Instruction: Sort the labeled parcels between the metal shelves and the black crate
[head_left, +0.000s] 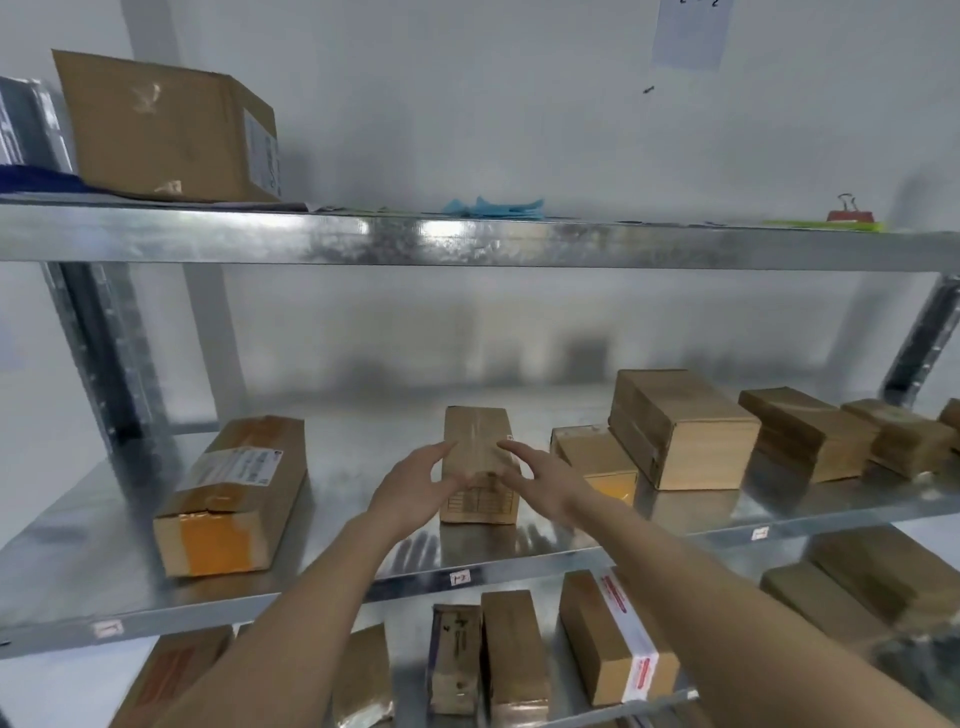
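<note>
Fingers of left hand (415, 488): spread and loosely straight, tips at the left edge of a small brown parcel (479, 462), nothing clasped. Fingers of right hand (540, 480): likewise spread and extended, reaching across the parcel's right edge, nothing clasped; actual contact on either side too blurred to confirm.

Small brown parcel: upright on its long side, centre of the middle shelf (363, 478), printed grid label on the near end, taped seam along the top.

Bare forearms: entering from the lower edge, crossing in front of the lower shelf.

Middle shelf: galvanised sheet metal, shiny, mirroring hands and boxes; small white number tags on its front lip. Left of the hands, well apart: long carton (234, 493) with orange tape and a white shipping label. Right, near: flat yellow-taped parcel (597, 457), partly under a large wood-coloured box (680, 426); further right, a row of smaller brown packets (810, 436).

Top shelf (467, 241): same metal, front edge reflective. Large cardboard box (166, 130) at left beside grey wrapped goods; crumpled blue material (493, 208) at centre; red binder clip (849, 213) on green sheets at right.

Lower shelf: several brown parcels standing close, one with red-and-white tape (623, 639).

Uprights: perforated steel posts at left and right. Wall behind: plain white, one paper sheet (688, 31) pinned high at right.
</note>
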